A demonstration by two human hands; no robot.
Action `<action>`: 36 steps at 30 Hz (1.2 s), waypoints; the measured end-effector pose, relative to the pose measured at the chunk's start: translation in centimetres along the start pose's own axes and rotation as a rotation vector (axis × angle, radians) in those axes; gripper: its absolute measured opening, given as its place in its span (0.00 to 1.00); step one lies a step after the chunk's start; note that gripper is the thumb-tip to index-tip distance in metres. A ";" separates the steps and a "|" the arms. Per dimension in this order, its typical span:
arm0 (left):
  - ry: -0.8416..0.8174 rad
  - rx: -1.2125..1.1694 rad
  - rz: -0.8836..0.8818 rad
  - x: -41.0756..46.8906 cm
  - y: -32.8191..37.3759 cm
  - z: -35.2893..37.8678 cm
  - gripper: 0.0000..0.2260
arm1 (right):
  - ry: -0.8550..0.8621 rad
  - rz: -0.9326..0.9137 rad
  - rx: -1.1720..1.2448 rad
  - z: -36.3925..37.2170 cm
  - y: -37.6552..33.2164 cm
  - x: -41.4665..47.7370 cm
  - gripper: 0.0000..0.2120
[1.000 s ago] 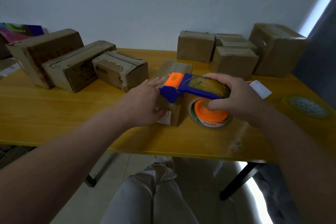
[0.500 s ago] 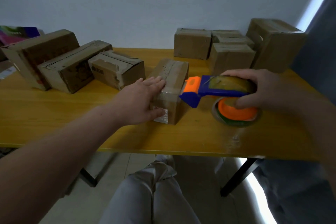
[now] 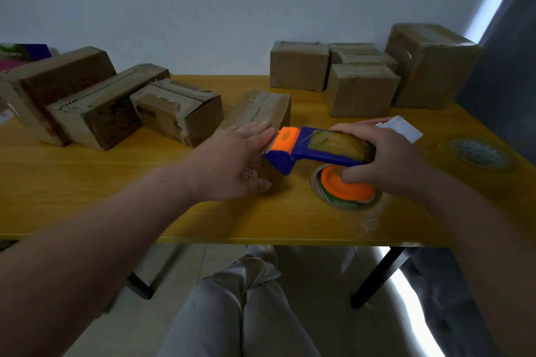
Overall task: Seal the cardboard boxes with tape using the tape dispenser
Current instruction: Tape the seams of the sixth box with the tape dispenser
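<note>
While right hand (image 3: 388, 159) grips dispenser (image 3: 316, 149), box (image 3: 261, 107) lies closed.

The long yellow wooden table (image 3: 87, 182) looks smooth and shiny. The brown cardboard boxes (image 3: 298, 65) look dull and rough. The blue-and-orange plastic tape dispenser (image 3: 307, 147) looks smooth.

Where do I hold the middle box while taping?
The box: near end, from above on the left, where the left hand rests. Its flat top takes a palm, and the tape dispenser in the right hand is at its right.
</note>
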State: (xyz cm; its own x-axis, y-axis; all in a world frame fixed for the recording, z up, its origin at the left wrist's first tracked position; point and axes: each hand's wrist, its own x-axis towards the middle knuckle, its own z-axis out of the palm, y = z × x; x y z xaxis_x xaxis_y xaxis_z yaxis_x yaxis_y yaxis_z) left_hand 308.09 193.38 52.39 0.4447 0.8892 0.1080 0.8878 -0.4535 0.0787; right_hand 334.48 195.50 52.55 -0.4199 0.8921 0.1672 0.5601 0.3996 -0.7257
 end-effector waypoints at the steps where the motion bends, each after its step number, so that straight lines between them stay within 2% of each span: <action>1: -0.002 -0.025 -0.001 -0.1 0.0 -0.1 0.42 | 0.003 -0.008 0.007 0.1 0.1 0.0 0.32; 7: -0.031 -0.083 -0.042 -0.3 0.5 -0.7 0.44 | 0.023 0.016 0.011 -1.6 -0.4 -0.8 0.33; 17: -0.045 -0.055 -0.039 -0.3 0.5 -0.7 0.43 | -0.081 0.087 -0.025 -5.6 -0.7 -2.6 0.34; 25: -0.012 -0.001 -0.017 -0.2 0.3 -0.7 0.37 | -0.167 0.099 -0.247 -2.4 -0.8 0.0 0.29; 29: -0.021 -0.021 -0.017 -0.2 0.3 -0.8 0.38 | -0.217 0.112 -0.248 -1.4 -1.5 1.9 0.33; 36: -0.031 -0.003 -0.025 -0.1 0.1 -0.6 0.40 | -0.272 0.227 -0.166 -1.7 -2.1 3.5 0.25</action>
State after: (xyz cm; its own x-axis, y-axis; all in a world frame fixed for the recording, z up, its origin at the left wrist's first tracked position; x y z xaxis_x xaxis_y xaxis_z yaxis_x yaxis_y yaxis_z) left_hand 308.09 193.22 53.03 0.4263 0.9014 0.0756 0.8981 -0.4317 0.0843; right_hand 333.04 198.13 55.82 -0.4339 0.8819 -0.1843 0.7589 0.2475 -0.6024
